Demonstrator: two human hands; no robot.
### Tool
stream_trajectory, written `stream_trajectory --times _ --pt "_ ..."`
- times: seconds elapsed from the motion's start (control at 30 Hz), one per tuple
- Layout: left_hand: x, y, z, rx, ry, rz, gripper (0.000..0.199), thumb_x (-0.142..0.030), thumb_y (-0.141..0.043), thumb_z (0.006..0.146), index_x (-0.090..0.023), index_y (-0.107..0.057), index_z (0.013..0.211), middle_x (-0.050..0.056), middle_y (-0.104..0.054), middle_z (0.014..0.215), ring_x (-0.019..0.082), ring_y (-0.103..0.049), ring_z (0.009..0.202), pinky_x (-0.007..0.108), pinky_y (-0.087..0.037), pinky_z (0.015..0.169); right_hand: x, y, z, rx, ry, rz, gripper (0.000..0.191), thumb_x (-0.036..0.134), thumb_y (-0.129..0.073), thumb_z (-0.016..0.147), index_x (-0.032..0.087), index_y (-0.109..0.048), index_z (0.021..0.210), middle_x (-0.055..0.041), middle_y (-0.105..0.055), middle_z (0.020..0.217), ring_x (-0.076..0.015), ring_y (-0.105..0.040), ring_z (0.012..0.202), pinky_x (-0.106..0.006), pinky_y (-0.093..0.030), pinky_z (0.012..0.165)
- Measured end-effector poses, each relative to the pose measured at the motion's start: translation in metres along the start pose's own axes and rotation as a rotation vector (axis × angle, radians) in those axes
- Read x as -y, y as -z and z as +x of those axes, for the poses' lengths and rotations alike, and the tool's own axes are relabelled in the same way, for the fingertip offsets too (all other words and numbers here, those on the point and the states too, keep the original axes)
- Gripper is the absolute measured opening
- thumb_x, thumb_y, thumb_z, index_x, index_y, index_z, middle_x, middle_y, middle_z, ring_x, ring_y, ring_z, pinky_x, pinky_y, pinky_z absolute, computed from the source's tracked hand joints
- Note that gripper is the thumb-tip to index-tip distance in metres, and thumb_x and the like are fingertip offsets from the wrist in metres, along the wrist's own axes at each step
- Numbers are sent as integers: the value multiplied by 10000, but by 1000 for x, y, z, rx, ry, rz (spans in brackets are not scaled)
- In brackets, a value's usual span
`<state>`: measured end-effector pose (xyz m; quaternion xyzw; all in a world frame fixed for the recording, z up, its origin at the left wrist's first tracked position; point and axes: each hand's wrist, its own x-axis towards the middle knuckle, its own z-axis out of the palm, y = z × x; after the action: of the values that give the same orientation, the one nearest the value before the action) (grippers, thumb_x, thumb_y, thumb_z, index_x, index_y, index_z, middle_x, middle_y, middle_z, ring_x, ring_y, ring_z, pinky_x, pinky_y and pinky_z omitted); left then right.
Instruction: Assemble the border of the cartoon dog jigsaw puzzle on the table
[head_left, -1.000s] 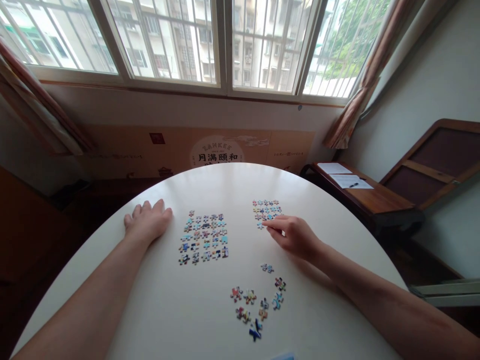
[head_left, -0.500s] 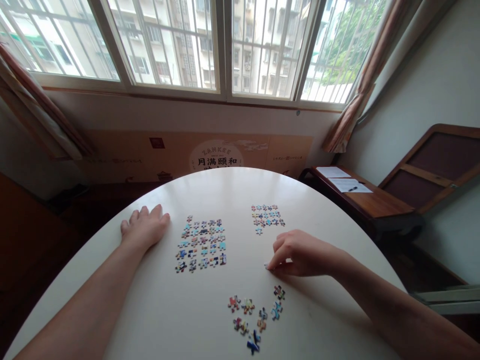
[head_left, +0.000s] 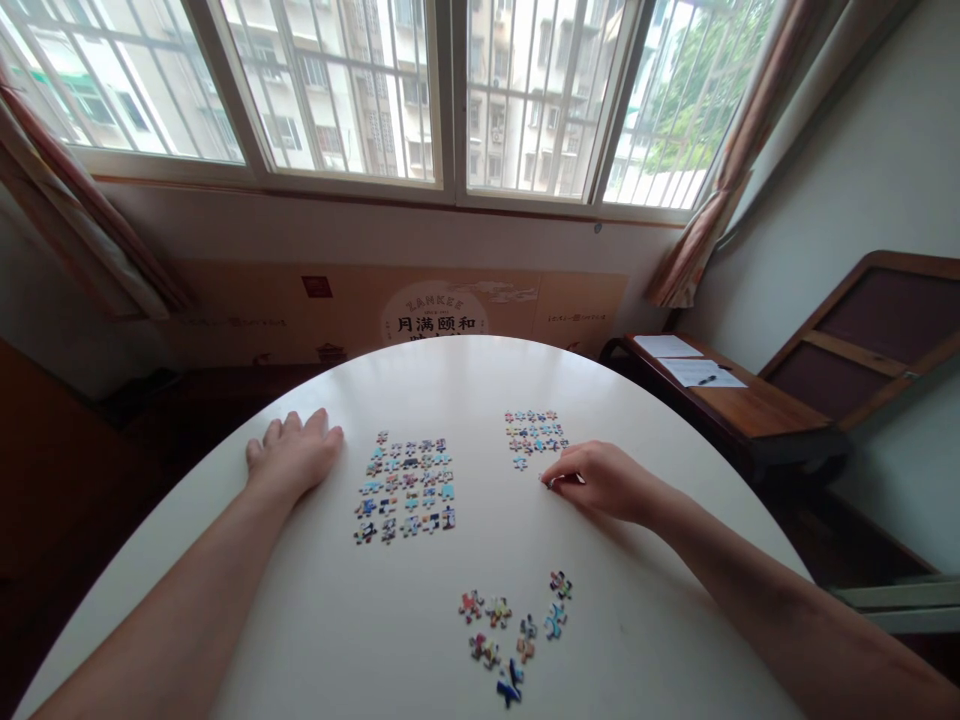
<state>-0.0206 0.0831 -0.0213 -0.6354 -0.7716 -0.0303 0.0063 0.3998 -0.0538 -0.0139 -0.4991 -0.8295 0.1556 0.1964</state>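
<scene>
My right hand (head_left: 604, 480) pinches a small jigsaw puzzle piece (head_left: 545, 482) between thumb and fingertips, mostly covered by them. It is just below the smaller block of puzzle pieces (head_left: 534, 432), near a single piece (head_left: 520, 463) under that block's left side. My left hand (head_left: 296, 452) lies on the table with fingers spread, holding nothing. To its right, a larger block of puzzle pieces (head_left: 409, 490) is laid out in rows with small gaps. Nearer to me lie several loose pieces, among them a dark blue one (head_left: 510, 685) and a light blue one (head_left: 556, 620).
The round white table (head_left: 315, 620) fills the foreground. Behind it stands a printed cardboard panel (head_left: 352, 300) under the barred windows (head_left: 345, 90). To the right, a wooden bench (head_left: 765, 405) bears papers (head_left: 703, 373) and a pen.
My right hand has moved away from me with the pinched puzzle piece, from open table toward the smaller block. My left hand has stayed in place.
</scene>
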Motion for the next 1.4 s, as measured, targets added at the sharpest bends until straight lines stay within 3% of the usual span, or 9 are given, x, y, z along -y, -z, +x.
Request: stream_trajectory --times 0.33,0.8,1.27,1.4 --pt "0 1 0 9 -13 -2 656 -491 -260 960 -190 -458 1508 227 -361 1596 424 -320 1465 619 -303 1113 -2 -16 8 -112 -43 86 190 228 -669 905 297 -818 999 -5 -799 993 -207 -728 903 -330 -544 831" --pt "0 -1 0 -8 -17 -5 639 -483 -283 958 -192 -479 1492 226 -388 1579 426 -342 1452 622 -312 1109 -3 -23 11 -175 -86 27 197 239 -654 926 298 -815 1022 -5 -788 977 -212 -716 902 -330 -537 827" --pt "-1 2 -2 33 -7 20 647 -495 -222 981 -206 -423 1523 213 -321 1620 413 -288 1487 605 -285 1132 -2 -22 11 -173 -99 12 194 222 -654 926 276 -811 1025 -21 -779 963 -204 -702 882 -331 -522 820" --pt "-2 2 -2 28 -12 13 633 -493 -241 977 -201 -453 1498 221 -349 1599 422 -311 1471 609 -297 1123 2 -8 5 -134 -19 84 187 207 -664 907 237 -801 1031 -36 -765 904 -171 -676 798 -304 -506 774"
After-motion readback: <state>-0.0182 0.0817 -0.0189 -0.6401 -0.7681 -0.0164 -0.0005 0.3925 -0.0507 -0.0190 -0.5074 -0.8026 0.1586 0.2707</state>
